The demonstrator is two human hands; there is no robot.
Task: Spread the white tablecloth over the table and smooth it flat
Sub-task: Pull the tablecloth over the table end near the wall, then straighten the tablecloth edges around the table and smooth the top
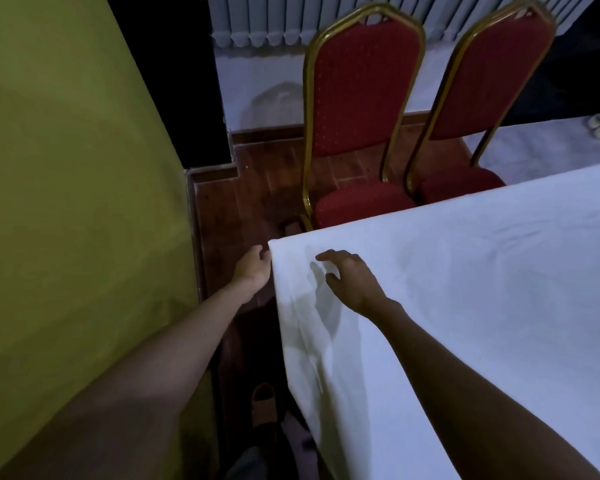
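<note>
The white tablecloth (465,289) covers the table from its far left corner across the right half of the view. A few soft creases run along its left edge and across the middle. My left hand (253,268) is beside the table's left edge near the corner, fingers pinched on the hanging cloth there. My right hand (350,278) hovers just above the cloth close to the same corner, fingers spread and curved, casting a shadow on the fabric. It holds nothing.
Two red chairs with gold frames (361,109) (489,91) stand at the table's far side. A yellow-green wall (66,202) is close on the left, leaving a narrow strip of wooden floor (243,202). A sandal (262,403) lies on the floor below.
</note>
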